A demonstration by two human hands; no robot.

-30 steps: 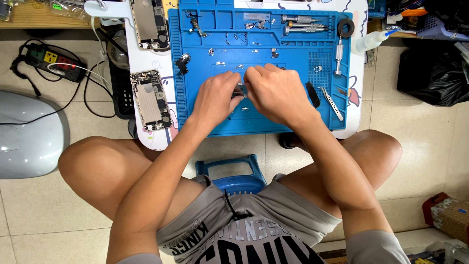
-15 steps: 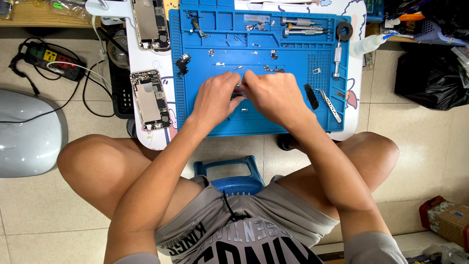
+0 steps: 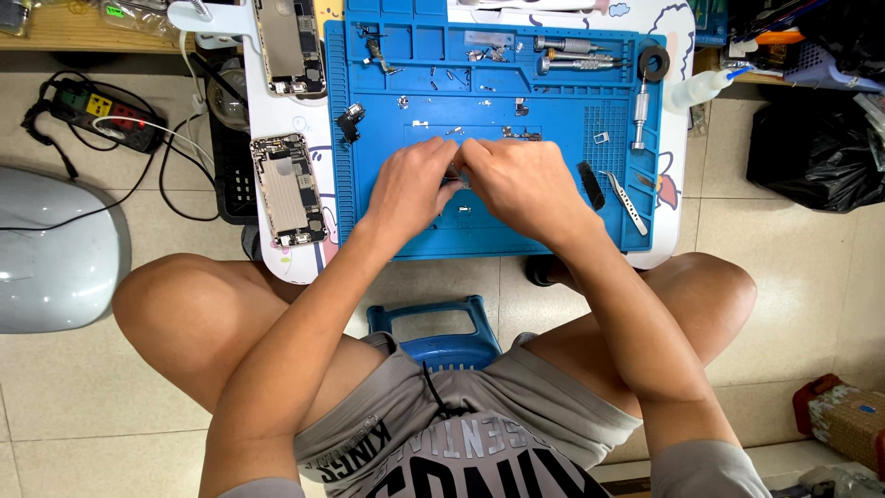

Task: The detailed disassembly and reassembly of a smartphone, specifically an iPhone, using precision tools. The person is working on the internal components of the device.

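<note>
Centre of blue repair mat (image 3: 387, 231): left hand (image 3: 410, 184) and right hand (image 3: 516, 184) meet fingertip to fingertip, both pinched narrow on small dark component (image 3: 454, 179), mostly hidden. Step judged: fine fitting or separating of part; next move calls for steady, light grip. Opened phone chassis (image 3: 288, 189) at 9 o'clock; tweezers (image 3: 627, 201) at 3 o'clock; screwdrivers (image 3: 572, 53) at 1 o'clock.

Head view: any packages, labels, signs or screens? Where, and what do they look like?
No lit screens or signs.
Squeeze bottle: right table edge, lying down, clear with blue tip.
Box: floor, lower right, brown patterned with red end.
Black bag: floor, right of table, crumpled.
Clear packets: wooden shelf, top left.
</note>
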